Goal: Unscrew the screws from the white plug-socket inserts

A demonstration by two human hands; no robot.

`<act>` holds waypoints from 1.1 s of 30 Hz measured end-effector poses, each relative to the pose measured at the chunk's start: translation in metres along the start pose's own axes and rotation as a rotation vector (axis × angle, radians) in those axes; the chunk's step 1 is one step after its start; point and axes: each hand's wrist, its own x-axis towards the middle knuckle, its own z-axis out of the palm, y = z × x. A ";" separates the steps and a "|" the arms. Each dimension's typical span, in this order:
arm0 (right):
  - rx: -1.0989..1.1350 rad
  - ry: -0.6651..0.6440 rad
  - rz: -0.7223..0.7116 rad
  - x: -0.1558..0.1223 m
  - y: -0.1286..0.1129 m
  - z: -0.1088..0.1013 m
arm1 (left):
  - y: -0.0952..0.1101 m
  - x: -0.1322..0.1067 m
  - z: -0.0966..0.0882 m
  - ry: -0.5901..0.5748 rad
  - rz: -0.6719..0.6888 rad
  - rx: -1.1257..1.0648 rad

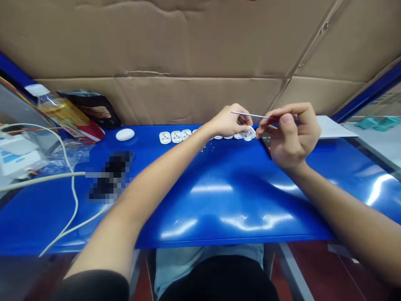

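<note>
Head view: the white plug housing (249,134) at the right end of a row is sitting clamped in the left hand (227,122), whose fingers (241,119) are curling around it just above the blue table (232,200). The right hand (291,136) is pinching a slim screwdriver (250,115) between thumb and fingers. Its red handle is sitting in that grip, and its thin steel shaft is pointing left, passing above the left hand with the tip in the air.

The other three-hole plug housings (176,137) are lying face-up in a line along the table's far side, partly hidden behind the left wrist. Tiny screws (207,147) are lying scattered just below the row. A dark device with a small digital readout (266,140) is lying partly under the right hand, and a sheet of paper (335,127) is lying beyond it.

Farther left, a white oval object (125,134), a blurred-out object (111,177), a plastic bottle (62,109), a black pouch (94,109) and a white cable (59,167) are lying on the table. Brown cardboard (156,42) is lining the wall behind.
</note>
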 end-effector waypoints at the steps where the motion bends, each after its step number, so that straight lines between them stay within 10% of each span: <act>1: 0.036 -0.016 -0.001 -0.005 -0.003 0.004 | 0.002 -0.017 -0.013 -0.030 -0.014 0.032; 6: -0.192 -0.353 0.060 -0.032 -0.013 0.013 | 0.010 -0.112 -0.058 -0.097 -0.224 0.167; 12: -0.502 -0.643 -0.010 -0.043 -0.025 0.018 | 0.021 -0.177 -0.046 -0.120 -0.435 0.059; 33: -0.333 -0.640 0.175 -0.049 -0.024 0.020 | 0.009 -0.194 -0.027 -0.105 -0.267 -0.021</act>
